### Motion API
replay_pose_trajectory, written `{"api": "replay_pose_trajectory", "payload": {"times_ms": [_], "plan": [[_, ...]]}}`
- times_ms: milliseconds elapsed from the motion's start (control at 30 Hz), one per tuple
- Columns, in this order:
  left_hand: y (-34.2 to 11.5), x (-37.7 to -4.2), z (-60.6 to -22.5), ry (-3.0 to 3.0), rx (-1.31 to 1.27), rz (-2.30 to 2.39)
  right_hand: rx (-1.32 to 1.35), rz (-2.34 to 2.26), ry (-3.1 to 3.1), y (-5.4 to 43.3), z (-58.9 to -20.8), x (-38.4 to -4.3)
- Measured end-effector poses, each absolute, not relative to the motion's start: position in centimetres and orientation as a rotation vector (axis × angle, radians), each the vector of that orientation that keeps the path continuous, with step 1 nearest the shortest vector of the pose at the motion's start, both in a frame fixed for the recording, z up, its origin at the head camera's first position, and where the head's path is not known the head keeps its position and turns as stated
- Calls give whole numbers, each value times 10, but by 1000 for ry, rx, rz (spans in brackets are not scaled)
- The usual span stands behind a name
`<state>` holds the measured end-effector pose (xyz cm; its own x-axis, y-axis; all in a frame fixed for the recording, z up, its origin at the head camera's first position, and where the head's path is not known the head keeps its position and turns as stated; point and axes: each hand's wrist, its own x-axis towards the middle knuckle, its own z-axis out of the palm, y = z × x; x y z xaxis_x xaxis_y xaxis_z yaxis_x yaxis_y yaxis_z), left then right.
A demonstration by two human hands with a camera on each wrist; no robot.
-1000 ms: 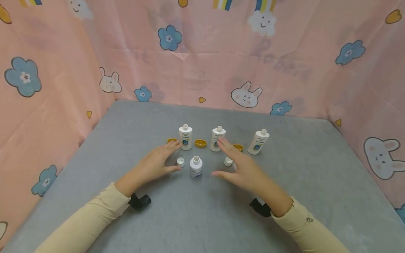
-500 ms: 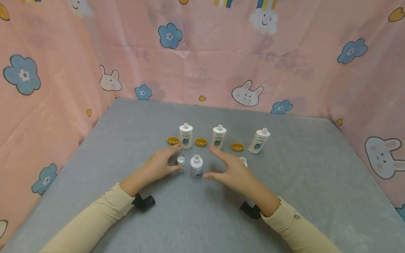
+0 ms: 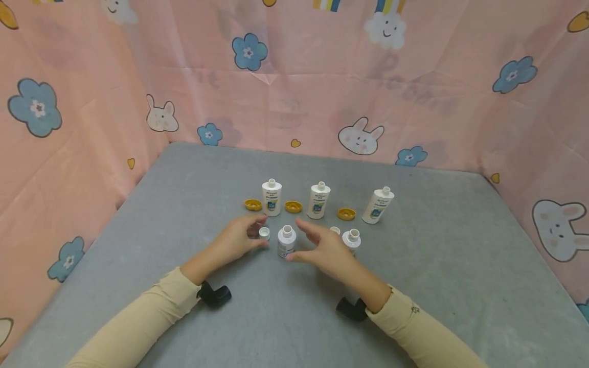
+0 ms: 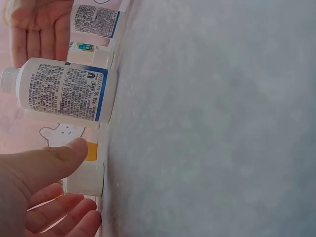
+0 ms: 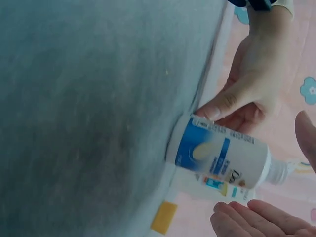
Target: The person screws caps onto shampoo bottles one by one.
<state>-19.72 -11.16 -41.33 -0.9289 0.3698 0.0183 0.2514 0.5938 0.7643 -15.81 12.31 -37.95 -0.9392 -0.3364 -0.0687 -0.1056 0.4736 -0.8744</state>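
Note:
A small white bottle (image 3: 286, 242), uncapped and upright, stands between my two hands. Its blue-and-white label shows in the right wrist view on the bottle (image 5: 217, 153). My left hand (image 3: 230, 243) is left of it, thumb and fingers apart around a small white cap (image 3: 264, 233); I cannot tell if they touch the cap. My right hand (image 3: 331, 253) reaches to the bottle's right side, fingers extended and thumb spread, with no grip on it. Behind that hand stand a second uncapped small bottle (image 3: 352, 239) and a partly hidden white cap (image 3: 335, 230).
Three taller white bottles stand behind: left (image 3: 271, 198), middle (image 3: 318, 201) and right (image 3: 378, 205). Among them lie yellow caps, at left (image 3: 253, 204), centre (image 3: 293, 206) and right (image 3: 346, 213). A pink printed cloth (image 3: 285, 92) surrounds the grey tabletop (image 3: 285, 317).
My right hand has moved left, closer to the middle bottle, uncovering the second small bottle and part of its neighbouring cap. My left hand has shifted slightly right, around the left cap.

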Motion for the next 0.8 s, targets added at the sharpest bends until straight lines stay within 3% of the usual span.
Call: {"api": "replay_pose_trajectory", "payload": {"times_ms": [800], "plan": [[-108,-198,-419,2634,451,1327,-224,-1630,2310,108,-393,-173]]}}
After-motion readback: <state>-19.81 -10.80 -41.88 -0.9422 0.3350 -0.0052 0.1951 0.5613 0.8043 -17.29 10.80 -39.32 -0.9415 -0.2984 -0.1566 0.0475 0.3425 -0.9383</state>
